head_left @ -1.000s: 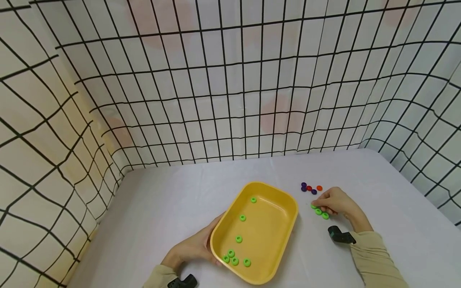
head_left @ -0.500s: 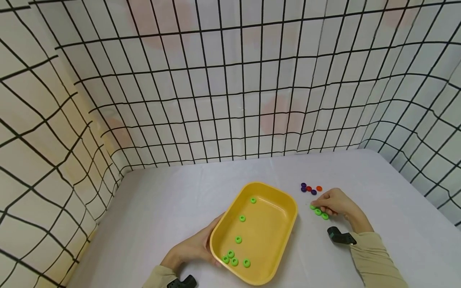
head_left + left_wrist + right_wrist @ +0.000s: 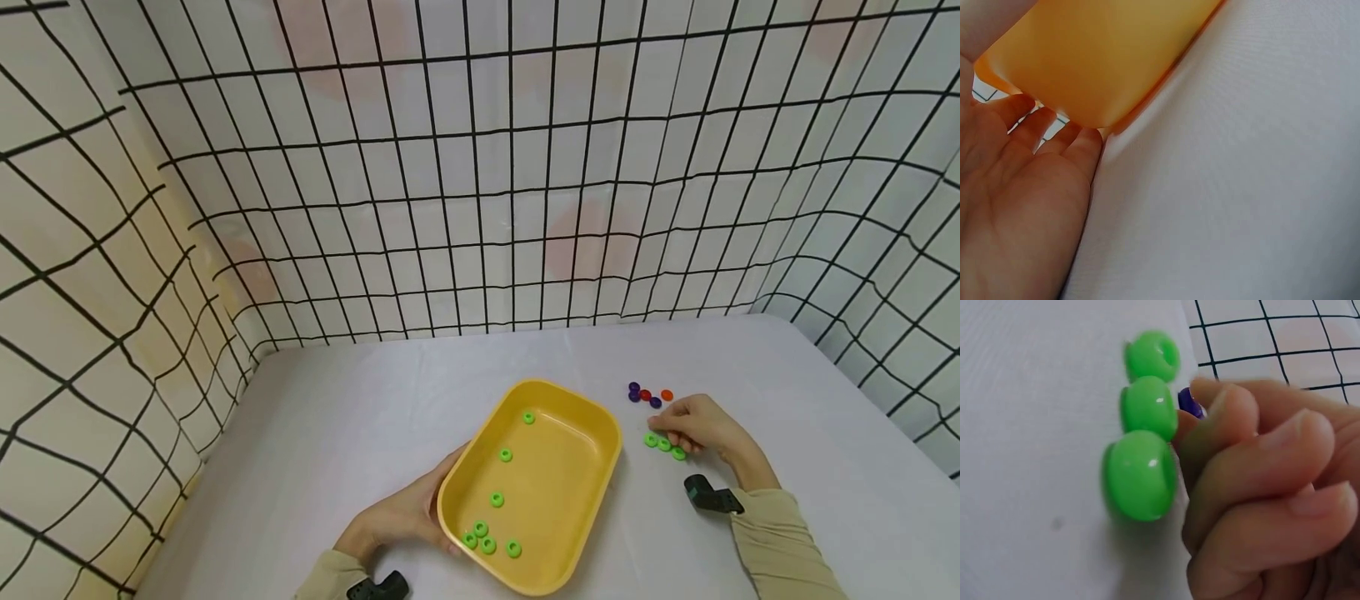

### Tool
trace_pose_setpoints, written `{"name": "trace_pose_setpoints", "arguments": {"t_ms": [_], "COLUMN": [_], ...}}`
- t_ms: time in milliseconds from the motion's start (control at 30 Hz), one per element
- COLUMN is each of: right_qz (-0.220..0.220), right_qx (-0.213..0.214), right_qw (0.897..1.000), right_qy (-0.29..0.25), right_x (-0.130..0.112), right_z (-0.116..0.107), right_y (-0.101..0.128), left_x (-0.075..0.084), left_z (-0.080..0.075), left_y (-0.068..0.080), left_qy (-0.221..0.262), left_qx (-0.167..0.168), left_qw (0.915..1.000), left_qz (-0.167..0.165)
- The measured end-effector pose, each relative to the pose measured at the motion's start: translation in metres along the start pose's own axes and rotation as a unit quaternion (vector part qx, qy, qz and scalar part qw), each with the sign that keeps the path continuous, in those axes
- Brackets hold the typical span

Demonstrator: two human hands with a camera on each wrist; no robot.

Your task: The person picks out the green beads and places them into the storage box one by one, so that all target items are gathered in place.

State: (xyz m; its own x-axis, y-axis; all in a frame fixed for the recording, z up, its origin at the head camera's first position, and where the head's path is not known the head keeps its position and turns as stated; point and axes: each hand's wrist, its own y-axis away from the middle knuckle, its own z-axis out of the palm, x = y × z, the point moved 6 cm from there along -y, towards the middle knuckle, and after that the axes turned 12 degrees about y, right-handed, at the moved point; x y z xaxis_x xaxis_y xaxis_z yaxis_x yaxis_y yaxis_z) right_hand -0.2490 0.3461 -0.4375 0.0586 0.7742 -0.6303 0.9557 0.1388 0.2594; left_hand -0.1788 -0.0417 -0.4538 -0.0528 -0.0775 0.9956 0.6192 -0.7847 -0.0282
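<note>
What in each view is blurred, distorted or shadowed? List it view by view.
Head view: even, soft light; the black grid backdrop bows outward from lens distortion. Left wrist view: the yellow tray and left hand are soft, far too close, with a dim shadow under the tray. Right wrist view: the green beads show small glare spots, and the right hand is blurred.

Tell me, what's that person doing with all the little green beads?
A person sits at a white table. The left hand rests against the side of a yellow tray that has seven green beads in it. The right hand has its fingers curled beside three more green beads lying in a row on the table. It isn't clear they hold one. A few purple, red and orange beads lie just behind.
</note>
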Motion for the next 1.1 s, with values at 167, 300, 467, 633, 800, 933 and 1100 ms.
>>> {"name": "trace_pose_setpoints", "arguments": {"t_ms": [167, 300, 467, 633, 800, 933, 1100], "right_qz": [-0.009, -0.026, -0.057, -0.052, -0.050, -0.045, -0.027], "right_qx": [-0.018, -0.031, -0.035, -0.017, 0.006, 0.011, 0.008], "right_qw": [1.000, 0.999, 0.996, 0.992, 0.983, 0.983, 0.993], "right_qy": [-0.001, 0.020, 0.065, 0.116, 0.176, 0.176, 0.114], "right_x": [-0.002, -0.006, -0.017, -0.033, -0.050, -0.054, -0.049], "right_z": [0.003, 0.003, 0.004, 0.007, 0.011, 0.013, 0.007], "right_y": [0.001, 0.003, 0.005, 0.006, 0.007, 0.007, 0.010], "left_x": [0.000, 0.000, 0.001, 0.001, 0.002, 0.001, 0.001], "left_z": [0.000, 0.000, 0.000, 0.001, 0.001, 0.000, 0.000], "left_y": [-0.001, -0.001, -0.001, -0.001, -0.001, -0.001, -0.002], "left_qy": [0.004, 0.009, 0.009, 0.026, 0.041, 0.032, 0.026], "left_qx": [-0.001, -0.008, -0.011, -0.013, -0.011, -0.004, -0.002], "left_qw": [1.0000, 0.9999, 0.9997, 0.9994, 0.9990, 0.9995, 0.9997], "left_qz": [0.005, 0.009, 0.019, 0.016, 0.014, 0.005, -0.001]}}
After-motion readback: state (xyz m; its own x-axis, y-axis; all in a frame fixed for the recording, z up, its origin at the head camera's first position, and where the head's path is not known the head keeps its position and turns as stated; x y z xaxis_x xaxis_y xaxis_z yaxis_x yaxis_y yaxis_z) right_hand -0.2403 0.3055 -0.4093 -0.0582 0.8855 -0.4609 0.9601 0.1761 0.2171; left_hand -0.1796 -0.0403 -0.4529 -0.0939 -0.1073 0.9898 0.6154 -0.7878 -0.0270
